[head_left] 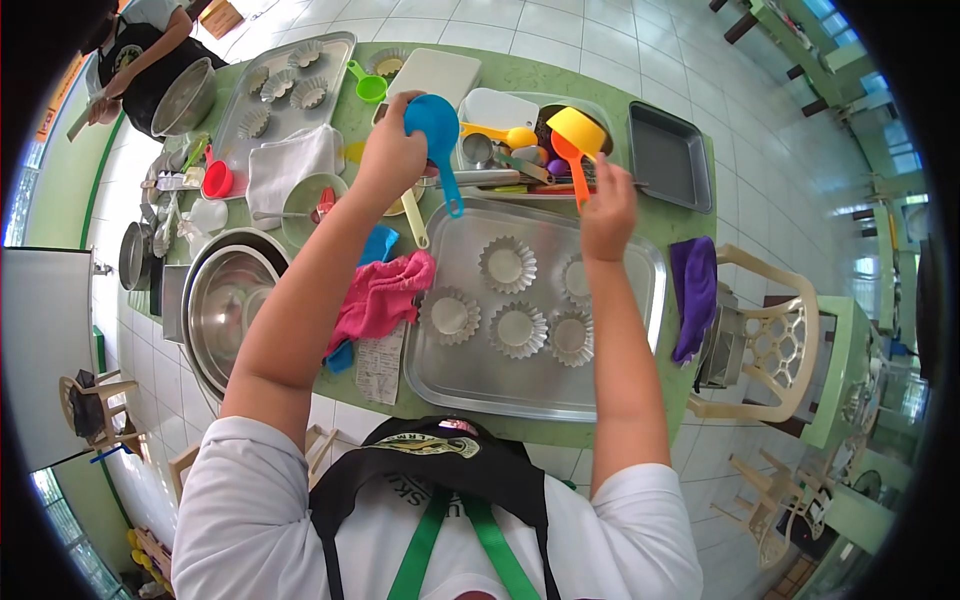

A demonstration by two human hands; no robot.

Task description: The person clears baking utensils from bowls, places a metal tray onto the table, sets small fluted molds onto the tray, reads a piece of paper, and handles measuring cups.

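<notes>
In the head view my left hand (pixel 393 150) is closed around a blue measuring cup (pixel 432 122), whose handle points down toward the tray. My right hand (pixel 608 212) grips an orange measuring cup (pixel 568 152) by its handle. Against the orange one sits a yellow measuring cup (pixel 578 130); whether my fingers also hold its handle is unclear. Both hands are raised above a metal baking tray (pixel 470 385) with several fluted tart molds (pixel 518 329) on it. Behind the cups lies a container of utensils (pixel 530 165), partly covered by them.
A dark baking pan (pixel 668 155) stands at the right, with a purple cloth (pixel 692 295) at the table edge. To the left are metal bowls (pixel 232 300), a pink cloth (pixel 385 300) and a paper receipt (pixel 380 370). Another person (pixel 150 60) stands at the far left.
</notes>
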